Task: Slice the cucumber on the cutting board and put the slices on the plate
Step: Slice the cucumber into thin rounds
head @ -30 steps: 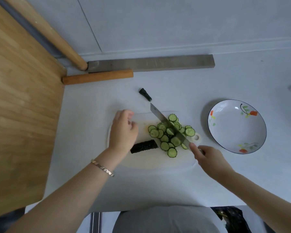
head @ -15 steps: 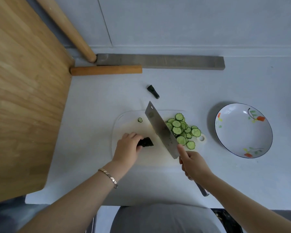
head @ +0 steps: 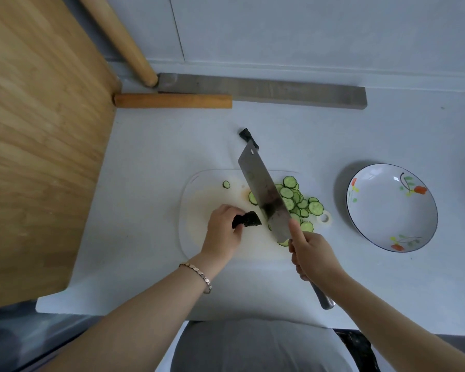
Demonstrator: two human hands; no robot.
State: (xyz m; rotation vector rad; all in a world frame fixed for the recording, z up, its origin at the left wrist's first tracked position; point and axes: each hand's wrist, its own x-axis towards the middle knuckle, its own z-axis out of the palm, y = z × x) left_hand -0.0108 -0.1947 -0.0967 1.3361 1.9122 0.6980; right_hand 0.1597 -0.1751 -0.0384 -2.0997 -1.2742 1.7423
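Note:
On the white cutting board (head: pixel 199 232) my left hand (head: pixel 222 232) grips the short dark-green cucumber stub (head: pixel 249 220). My right hand (head: pixel 313 253) holds a cleaver (head: pixel 263 194) by its handle, the blade slanted over the board just right of the stub. A pile of cucumber slices (head: pixel 304 202) lies on the board's right part, partly hidden by the blade. One small slice (head: pixel 226 184) lies alone near the board's far edge. The white flowered plate (head: pixel 391 208) stands empty to the right of the board.
A dark cucumber end piece (head: pixel 246 136) lies on the counter behind the board. A wooden panel (head: pixel 38 130) fills the left. At the back are a rolling pin (head: pixel 172 101), a slanted wooden pole (head: pixel 118 36) and a grey bar (head: pixel 266 89).
My left hand came down onto the cucumber stub and took hold of it. The cleaver swung from among the slices to beside the stub, its blade lifted and turned.

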